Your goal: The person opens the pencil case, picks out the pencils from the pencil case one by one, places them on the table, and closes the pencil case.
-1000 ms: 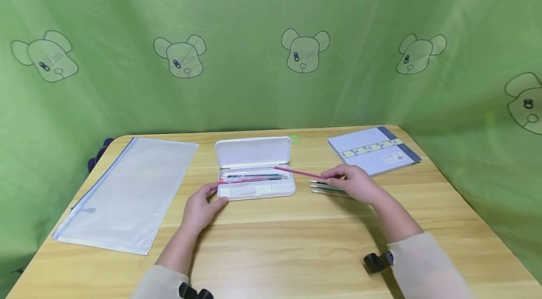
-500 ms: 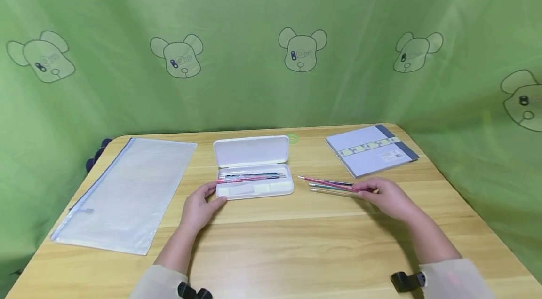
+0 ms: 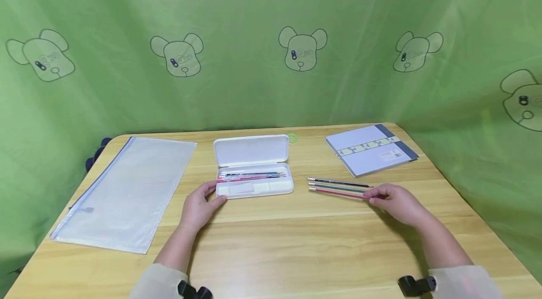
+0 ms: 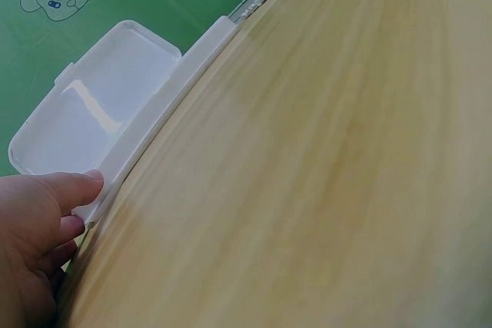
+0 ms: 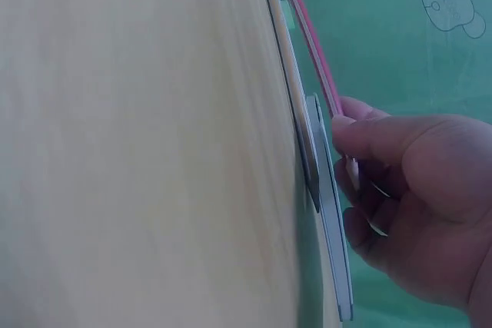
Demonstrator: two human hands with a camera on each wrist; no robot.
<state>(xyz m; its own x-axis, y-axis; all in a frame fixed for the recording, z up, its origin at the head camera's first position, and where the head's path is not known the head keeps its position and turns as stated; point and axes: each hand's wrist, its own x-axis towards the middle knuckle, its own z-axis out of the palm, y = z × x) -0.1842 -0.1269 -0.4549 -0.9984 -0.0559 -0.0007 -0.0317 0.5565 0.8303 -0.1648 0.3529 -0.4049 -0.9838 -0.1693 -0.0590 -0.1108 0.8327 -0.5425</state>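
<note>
Nearest, two pale sleeves (image 3: 158, 282) reached over a wood-grain table (image 3: 275, 252), a black device at each cuff. The left hand (image 3: 199, 207) gripped the near left corner of a white pencil case (image 3: 258, 195), its thumb at the front edge and its fingers along the side. To the right, the right hand (image 3: 398, 202) pinched a pink pencil (image 3: 338, 193) between thumb and fingers near its tip. That pencil lay nearest in a row, with a green pencil (image 3: 338, 188) and a black pencil (image 3: 340, 182) behind it. The case stood open, more pencils (image 3: 251, 177) in its farther compartment and its lid raised behind. A translucent zip pouch (image 3: 127, 193) lay well to the left; farther back on the right rested a lilac notebook (image 3: 366, 151). Beyond the table hung a green curtain (image 3: 241, 101) with outlined bear heads.
</note>
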